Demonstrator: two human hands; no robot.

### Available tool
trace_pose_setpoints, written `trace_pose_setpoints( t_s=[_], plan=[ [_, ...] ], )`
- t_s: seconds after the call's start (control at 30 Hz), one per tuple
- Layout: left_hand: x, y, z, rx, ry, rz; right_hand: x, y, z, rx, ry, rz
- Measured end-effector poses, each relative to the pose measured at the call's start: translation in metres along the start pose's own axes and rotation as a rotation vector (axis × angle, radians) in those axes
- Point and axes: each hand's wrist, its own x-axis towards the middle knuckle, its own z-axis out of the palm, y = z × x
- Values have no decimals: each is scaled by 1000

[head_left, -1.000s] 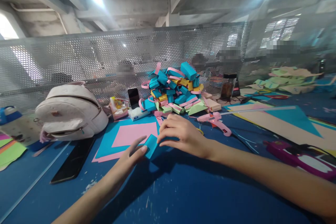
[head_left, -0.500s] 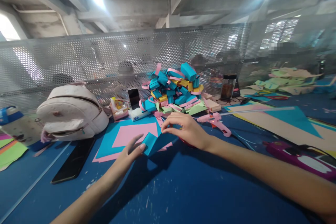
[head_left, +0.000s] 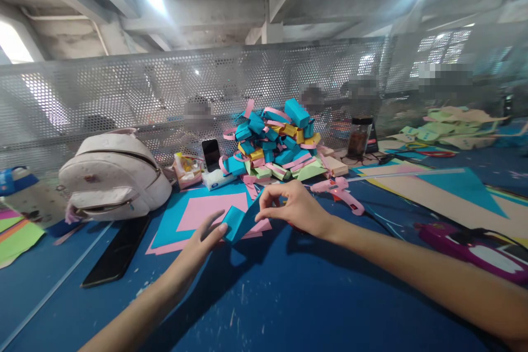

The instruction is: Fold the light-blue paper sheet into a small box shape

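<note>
A piece of blue folded paper [head_left: 234, 222] is held over the table, creased, with one flap rising to the right. My left hand [head_left: 209, 232] pinches its left side between thumb and fingers. At the raised flap, my right hand [head_left: 295, 208] is closed in a pinch, thumb and forefinger on the flap's right edge. Beneath and behind lie a pink sheet [head_left: 212, 210] and a larger blue sheet [head_left: 167, 231]. A pink glue gun [head_left: 340, 191] rests just beyond my right hand.
A heap of folded paper pieces [head_left: 272, 140] stands against the perforated metal screen [head_left: 165, 88]. On the left are a white backpack [head_left: 115, 176] and a black phone [head_left: 117, 253]. Paper sheets [head_left: 429, 187] and a purple device [head_left: 470, 250] lie at right.
The blue paper's right flap now stands up more steeply. My right hand has shifted slightly along with it, while my left hand keeps its grip in nearly the same place.
</note>
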Motion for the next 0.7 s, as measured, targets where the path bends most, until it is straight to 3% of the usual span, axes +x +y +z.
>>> trace_pose_setpoints(
  t_s=[0.27, 0.7],
  plan=[
    [1, 1, -2, 22, -34, -7, 0, -1, 0, -71, 43, -7],
    [-1, 2, -1, -17, -37, 21, -1, 0, 1, 13, -4, -5]
  ],
)
